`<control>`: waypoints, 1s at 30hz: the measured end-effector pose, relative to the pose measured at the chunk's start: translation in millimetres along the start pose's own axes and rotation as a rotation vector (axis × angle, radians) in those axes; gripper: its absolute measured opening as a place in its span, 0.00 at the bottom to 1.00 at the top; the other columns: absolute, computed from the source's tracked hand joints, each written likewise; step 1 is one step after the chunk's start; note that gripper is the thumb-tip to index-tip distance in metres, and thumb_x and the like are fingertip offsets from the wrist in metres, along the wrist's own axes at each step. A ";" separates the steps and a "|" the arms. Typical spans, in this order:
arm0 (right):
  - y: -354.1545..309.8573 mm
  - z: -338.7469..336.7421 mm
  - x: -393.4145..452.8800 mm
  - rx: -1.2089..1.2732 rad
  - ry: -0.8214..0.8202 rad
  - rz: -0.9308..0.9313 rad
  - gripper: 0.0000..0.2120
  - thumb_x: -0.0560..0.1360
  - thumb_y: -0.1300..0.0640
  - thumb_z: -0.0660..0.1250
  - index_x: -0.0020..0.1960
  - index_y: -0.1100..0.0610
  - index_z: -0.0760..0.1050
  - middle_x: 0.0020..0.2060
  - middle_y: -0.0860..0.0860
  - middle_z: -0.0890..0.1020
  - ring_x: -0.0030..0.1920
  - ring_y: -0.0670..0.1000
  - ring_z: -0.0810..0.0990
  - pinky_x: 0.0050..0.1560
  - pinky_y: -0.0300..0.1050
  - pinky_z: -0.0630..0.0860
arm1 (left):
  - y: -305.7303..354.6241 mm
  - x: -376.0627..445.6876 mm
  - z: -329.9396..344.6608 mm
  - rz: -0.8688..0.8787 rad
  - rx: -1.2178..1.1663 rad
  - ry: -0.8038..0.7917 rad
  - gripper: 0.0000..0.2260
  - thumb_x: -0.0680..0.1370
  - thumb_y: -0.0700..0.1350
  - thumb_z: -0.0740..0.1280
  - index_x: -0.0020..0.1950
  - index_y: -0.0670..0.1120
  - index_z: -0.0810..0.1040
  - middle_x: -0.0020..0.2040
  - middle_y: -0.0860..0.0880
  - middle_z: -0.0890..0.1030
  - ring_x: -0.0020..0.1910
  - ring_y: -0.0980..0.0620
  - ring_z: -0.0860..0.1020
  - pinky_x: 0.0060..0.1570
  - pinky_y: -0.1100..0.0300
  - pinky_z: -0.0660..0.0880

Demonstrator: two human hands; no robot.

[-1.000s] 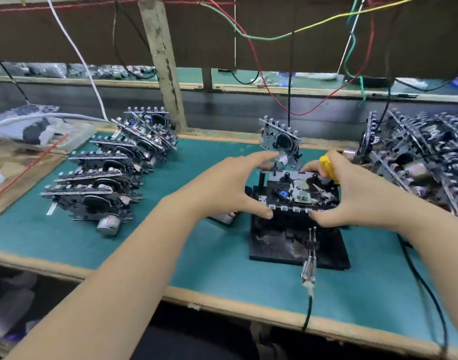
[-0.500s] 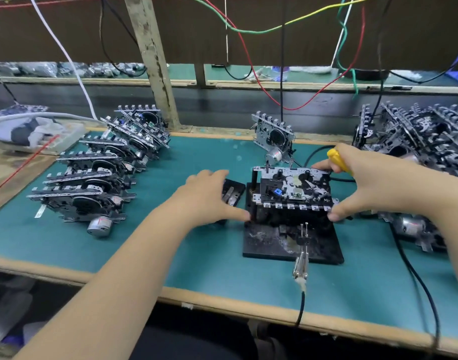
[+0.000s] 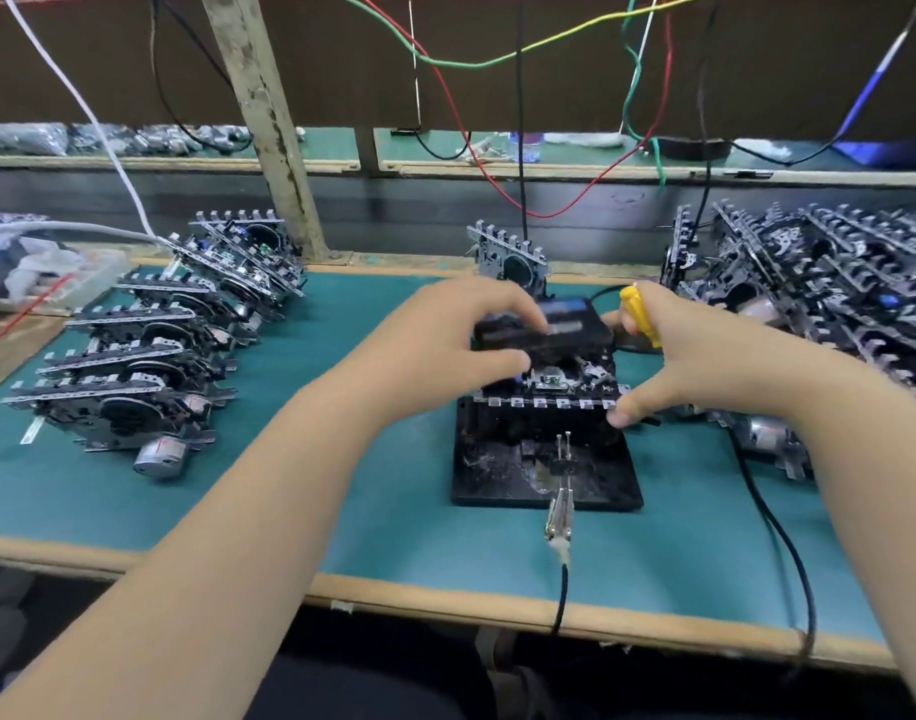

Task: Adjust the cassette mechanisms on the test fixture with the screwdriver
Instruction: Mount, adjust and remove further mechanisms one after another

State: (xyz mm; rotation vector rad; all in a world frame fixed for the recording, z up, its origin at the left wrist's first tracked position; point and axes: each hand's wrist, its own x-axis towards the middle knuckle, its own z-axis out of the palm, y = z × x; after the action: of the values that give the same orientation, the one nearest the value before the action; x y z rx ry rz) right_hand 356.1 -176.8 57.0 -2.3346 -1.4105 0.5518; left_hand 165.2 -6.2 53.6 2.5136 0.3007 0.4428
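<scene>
Cassette mechanisms (image 3: 154, 350) crowd the green bench mat (image 3: 373, 491); left hand (image 3: 445, 345) grips a cassette (image 3: 554, 330), right hand (image 3: 705, 356) the screwdriver (image 3: 639, 315).

wires (image 3: 448, 96): red, green, yellow, black, hanging beyond the hands
post (image 3: 261, 122): leaning, far left of the hands
mat (image 3: 373, 522): teal, under the hands

Bare-metal cassette mechanisms (image 3: 149, 356) sit on a matt green mat (image 3: 373, 511); the screwdriver (image 3: 640, 317) handle is glossy yellow plastic.
</scene>
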 end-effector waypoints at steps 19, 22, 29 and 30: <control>-0.6 59.6 19.2 0.915 0.376 0.172 0.12 0.79 0.53 0.71 0.49 0.48 0.66 0.62 0.48 0.77 0.58 0.47 0.75 0.50 0.45 0.69 | 4.7 3.2 5.8 0.049 0.195 -0.132 0.23 0.71 0.47 0.75 0.65 0.54 0.77 0.62 0.56 0.80 0.65 0.51 0.73 0.74 0.63 0.57; -1.1 59.5 18.5 0.927 0.384 0.173 0.12 0.79 0.53 0.71 0.49 0.49 0.66 0.64 0.50 0.77 0.64 0.51 0.75 0.56 0.48 0.70 | -0.5 2.9 3.9 0.049 0.147 -0.144 0.19 0.72 0.49 0.75 0.61 0.59 0.75 0.60 0.56 0.80 0.60 0.53 0.73 0.70 0.65 0.63; -4.3 60.7 17.2 0.953 0.399 0.178 0.13 0.79 0.53 0.71 0.48 0.49 0.65 0.64 0.48 0.76 0.61 0.47 0.75 0.46 0.38 0.65 | -11.3 -31.1 37.2 -0.036 0.128 -0.078 0.40 0.61 0.65 0.79 0.68 0.67 0.65 0.83 0.53 0.37 0.82 0.47 0.39 0.78 0.39 0.52; -4.3 61.1 17.4 0.957 0.403 0.179 0.13 0.78 0.53 0.71 0.47 0.49 0.65 0.64 0.49 0.76 0.61 0.47 0.75 0.46 0.38 0.65 | -11.1 -35.7 44.0 -0.054 0.084 -0.058 0.42 0.59 0.66 0.79 0.68 0.69 0.63 0.82 0.54 0.35 0.82 0.48 0.39 0.78 0.38 0.55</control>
State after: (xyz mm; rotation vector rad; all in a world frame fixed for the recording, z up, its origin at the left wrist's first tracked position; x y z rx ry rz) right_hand 329.8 -153.3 4.1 -1.6435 -0.5478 0.5835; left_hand 147.5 -29.7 3.8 2.5877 0.3704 0.3420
